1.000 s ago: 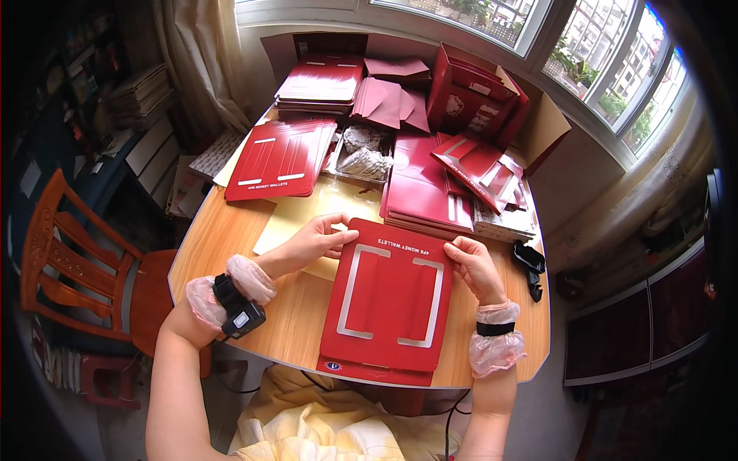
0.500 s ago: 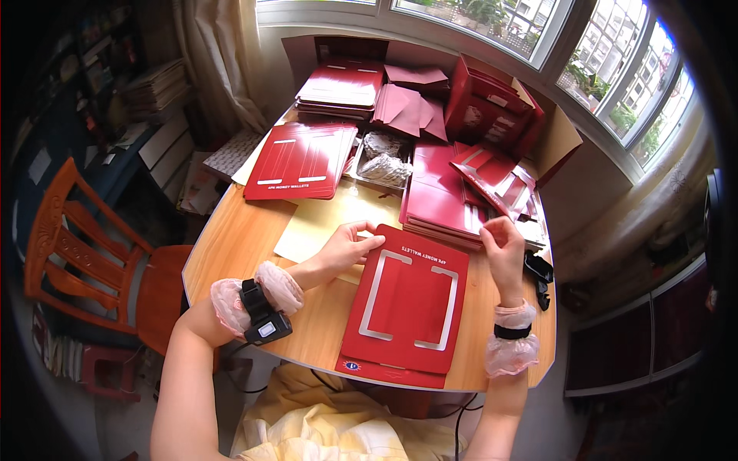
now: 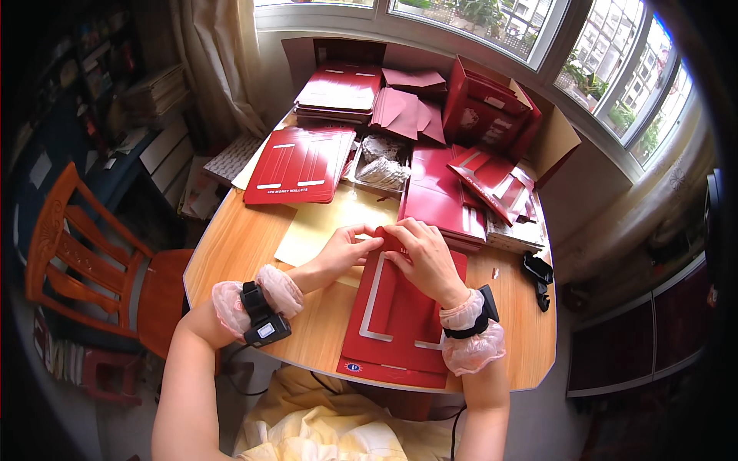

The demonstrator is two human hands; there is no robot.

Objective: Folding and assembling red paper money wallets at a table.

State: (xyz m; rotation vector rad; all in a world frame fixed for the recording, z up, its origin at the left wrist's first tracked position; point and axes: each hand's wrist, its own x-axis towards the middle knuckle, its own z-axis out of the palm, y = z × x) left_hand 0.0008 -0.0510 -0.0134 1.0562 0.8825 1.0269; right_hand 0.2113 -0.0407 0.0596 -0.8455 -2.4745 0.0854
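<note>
1. Red card (image 3: 407, 311) lies at the near edge of the tabletop (image 3: 231, 242), square in front of the person; probably put there so both hands reach its top edge without stretching. A red strip with a small round emblem (image 3: 352, 367) sticks out past its near edge.
2. Left hand (image 3: 338, 255): thumb and forefinger pinched on the card's far-left corner, likely to steady it. Other fingers loosely curled.
3. Right hand (image 3: 427, 265): crossed over the card's upper part, fingertips meeting the left ones at that same corner. Thumb rests lower, over the card. Whether it truly grips anything I cannot tell; its own fingers hide the contact.
4. Pose: left forearm slants in from the lower left, wrist nearly level; right forearm rises steeply, hand bent inward, palm down. Both wrists wear pale pink cuffs (image 3: 470, 349) under black straps (the left one carries a boxy device (image 3: 267, 326)).
5. Stock sits beyond the hands, seemingly to leave working room: a stack of slotted red cards (image 3: 304, 165) to the left, dark pink wallets (image 3: 434, 203) straight ahead, pale bundles (image 3: 384, 173) in a tray between.
6. A small scrap (image 3: 495, 273) lies right of the card, near a black object (image 3: 538, 269) at the table's edge; its kind is unclear.
</note>
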